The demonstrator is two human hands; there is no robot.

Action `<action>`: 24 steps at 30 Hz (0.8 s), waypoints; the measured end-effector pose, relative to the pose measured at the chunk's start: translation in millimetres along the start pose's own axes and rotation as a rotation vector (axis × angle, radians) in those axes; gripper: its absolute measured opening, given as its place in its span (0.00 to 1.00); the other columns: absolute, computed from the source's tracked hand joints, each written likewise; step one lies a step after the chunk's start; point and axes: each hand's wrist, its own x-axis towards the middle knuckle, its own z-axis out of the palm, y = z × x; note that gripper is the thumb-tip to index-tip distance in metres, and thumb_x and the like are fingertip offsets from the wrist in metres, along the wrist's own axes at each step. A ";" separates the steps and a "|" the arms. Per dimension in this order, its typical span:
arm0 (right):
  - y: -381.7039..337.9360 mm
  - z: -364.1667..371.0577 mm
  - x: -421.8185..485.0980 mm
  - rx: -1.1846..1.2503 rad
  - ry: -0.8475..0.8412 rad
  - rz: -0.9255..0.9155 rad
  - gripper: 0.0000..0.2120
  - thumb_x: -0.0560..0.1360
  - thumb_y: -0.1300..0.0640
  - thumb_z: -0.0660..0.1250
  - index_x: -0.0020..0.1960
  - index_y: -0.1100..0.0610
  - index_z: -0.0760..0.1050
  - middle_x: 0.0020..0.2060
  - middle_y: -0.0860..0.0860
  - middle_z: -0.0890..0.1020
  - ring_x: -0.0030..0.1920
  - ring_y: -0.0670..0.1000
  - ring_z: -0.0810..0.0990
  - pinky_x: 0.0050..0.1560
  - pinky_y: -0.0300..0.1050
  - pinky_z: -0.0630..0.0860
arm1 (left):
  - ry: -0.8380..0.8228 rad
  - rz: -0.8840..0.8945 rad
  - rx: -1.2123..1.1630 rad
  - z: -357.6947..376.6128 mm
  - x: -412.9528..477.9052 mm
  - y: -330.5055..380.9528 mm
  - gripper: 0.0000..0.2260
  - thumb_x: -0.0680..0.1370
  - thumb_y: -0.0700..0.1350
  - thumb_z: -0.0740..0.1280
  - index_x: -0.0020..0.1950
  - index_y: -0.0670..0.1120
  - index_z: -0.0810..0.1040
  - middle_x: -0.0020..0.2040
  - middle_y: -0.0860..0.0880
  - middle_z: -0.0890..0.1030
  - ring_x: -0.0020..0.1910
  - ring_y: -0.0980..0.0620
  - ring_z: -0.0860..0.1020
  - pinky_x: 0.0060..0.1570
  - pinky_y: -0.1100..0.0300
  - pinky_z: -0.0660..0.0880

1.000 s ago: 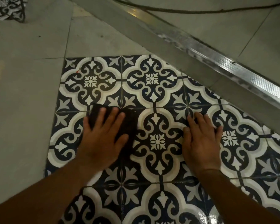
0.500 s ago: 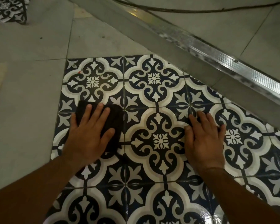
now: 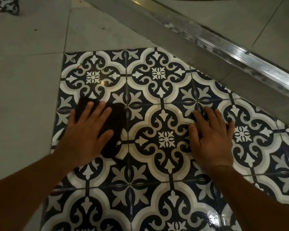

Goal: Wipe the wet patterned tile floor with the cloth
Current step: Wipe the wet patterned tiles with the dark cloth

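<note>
My left hand (image 3: 85,135) lies flat on the dark cloth (image 3: 113,124), fingers straight, pressing it onto the patterned tile floor (image 3: 158,75) near its left edge; the cloth sticks out past my fingertips and beside my thumb; my right hand (image 3: 210,139) rests flat on bare tile, fingers straight, grasping nothing, apart from the cloth; a wet shine (image 3: 212,215) shows by my right forearm; plain grey tiles (image 3: 23,97) lie to the left; a metal strip (image 3: 240,52) runs slantwise beyond.

Tiled home floor (image 3: 157,74), metal door track (image 3: 250,54)
</note>
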 end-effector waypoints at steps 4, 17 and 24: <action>0.0 0.2 0.9 -0.008 -0.002 0.001 0.25 0.81 0.40 0.47 0.75 0.47 0.65 0.77 0.53 0.62 0.78 0.53 0.50 0.75 0.66 0.43 | 0.040 -0.175 -0.058 -10.4 13.7 -37.3 0.33 0.78 0.67 0.40 0.79 0.51 0.46 0.80 0.49 0.49 0.77 0.48 0.43 0.71 0.34 0.46; -2.4 -2.9 0.1 -0.003 -0.020 0.004 0.26 0.81 0.39 0.46 0.75 0.46 0.64 0.77 0.52 0.61 0.78 0.52 0.50 0.75 0.64 0.41 | 0.022 0.092 -0.008 -12.3 57.4 -1.8 0.31 0.78 0.67 0.39 0.78 0.55 0.45 0.80 0.51 0.47 0.77 0.50 0.41 0.71 0.34 0.44; -2.6 -1.4 0.7 -0.019 -0.011 0.003 0.27 0.81 0.38 0.44 0.75 0.46 0.63 0.77 0.52 0.61 0.78 0.53 0.50 0.75 0.63 0.41 | 0.075 -0.147 -0.025 -19.6 141.4 13.4 0.32 0.77 0.67 0.40 0.78 0.54 0.43 0.80 0.50 0.46 0.77 0.45 0.43 0.71 0.34 0.42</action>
